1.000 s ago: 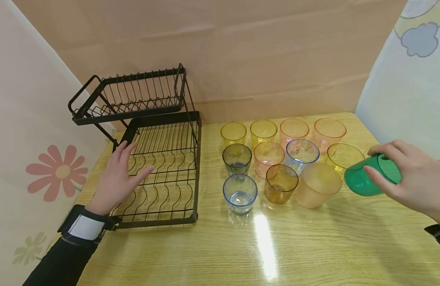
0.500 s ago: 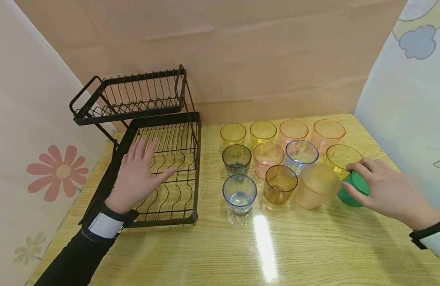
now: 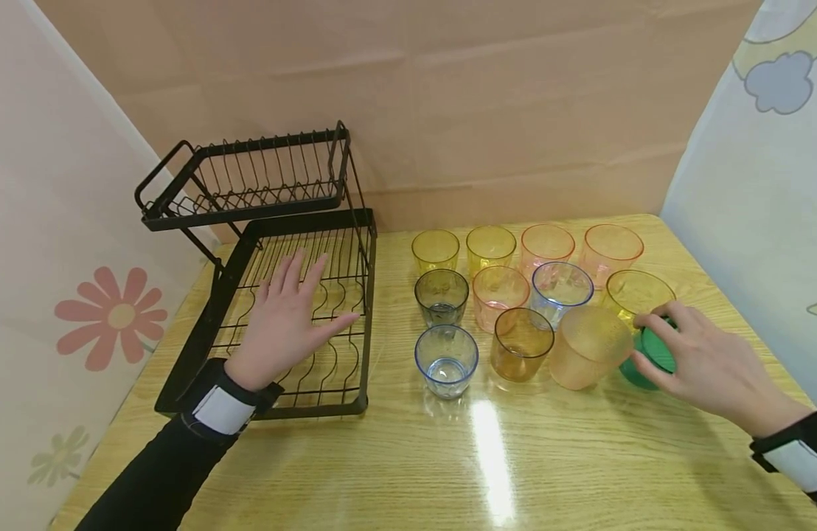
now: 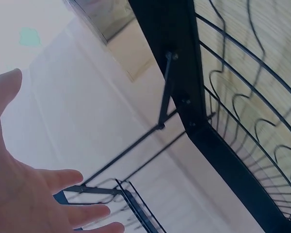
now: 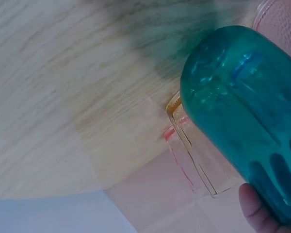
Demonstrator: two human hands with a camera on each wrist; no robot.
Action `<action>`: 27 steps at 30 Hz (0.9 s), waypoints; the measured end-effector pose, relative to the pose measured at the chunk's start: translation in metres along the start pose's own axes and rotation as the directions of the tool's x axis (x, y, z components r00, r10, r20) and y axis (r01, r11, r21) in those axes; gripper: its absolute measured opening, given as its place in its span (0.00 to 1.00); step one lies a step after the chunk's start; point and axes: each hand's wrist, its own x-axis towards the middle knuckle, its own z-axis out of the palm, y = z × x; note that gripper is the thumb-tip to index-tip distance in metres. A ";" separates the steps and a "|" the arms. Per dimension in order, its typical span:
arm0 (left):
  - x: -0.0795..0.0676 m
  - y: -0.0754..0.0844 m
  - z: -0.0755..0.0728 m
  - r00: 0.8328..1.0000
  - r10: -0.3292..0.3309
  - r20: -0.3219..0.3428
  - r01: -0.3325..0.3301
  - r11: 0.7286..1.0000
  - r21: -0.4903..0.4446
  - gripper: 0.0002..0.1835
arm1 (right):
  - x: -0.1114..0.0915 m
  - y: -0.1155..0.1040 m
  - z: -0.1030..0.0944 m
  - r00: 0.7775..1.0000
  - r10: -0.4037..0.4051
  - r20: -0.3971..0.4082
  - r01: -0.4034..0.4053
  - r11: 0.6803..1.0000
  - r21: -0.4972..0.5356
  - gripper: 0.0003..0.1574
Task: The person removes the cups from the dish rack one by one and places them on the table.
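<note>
My right hand (image 3: 717,365) grips a green cup (image 3: 655,352) by its upper part at the right end of the cups. In the right wrist view the green cup (image 5: 233,92) fills the right side, with fingertips (image 5: 254,206) at its rim and its rounded base toward the tabletop. Just left of it is a frosted peach cup (image 3: 588,350); a yellow cup (image 3: 637,291) stands right behind. My left hand (image 3: 282,328), fingers spread and holding nothing, hovers over the lower tier of a black dish rack (image 3: 363,369). The left wrist view shows the rack's frame (image 4: 182,97) beside that hand.
Several tinted cups stand in rows at mid table, among them an amber cup (image 3: 520,346), a blue-rimmed clear cup (image 3: 446,365) and a dark grey cup (image 3: 442,299). The rack's upper tier (image 3: 249,214) juts above its lower one. Walls (image 3: 515,110) enclose the back and sides.
The green cup, tilted at first, has come left and down beside the frosted cup in my right hand. My left hand has moved right over the rack.
</note>
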 end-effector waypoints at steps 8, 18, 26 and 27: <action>0.010 0.020 0.009 0.997 0.050 0.052 -0.051 0.999 0.011 0.53 | 0.000 -0.001 0.002 0.996 0.070 0.062 -0.071 0.997 0.023 0.26; 0.016 0.045 0.014 0.986 0.092 0.138 -0.097 0.995 0.033 0.54 | 0.006 0.004 -0.006 0.983 0.117 0.143 -0.128 0.989 0.069 0.38; 0.019 0.055 0.007 0.986 0.128 0.111 -0.137 0.987 0.083 0.53 | 0.024 0.006 -0.028 0.959 0.143 0.245 -0.154 0.988 0.026 0.35; 0.019 0.057 0.006 0.986 0.129 0.108 -0.140 0.985 0.100 0.53 | 0.028 0.005 -0.031 0.955 0.148 0.255 -0.160 0.987 0.029 0.35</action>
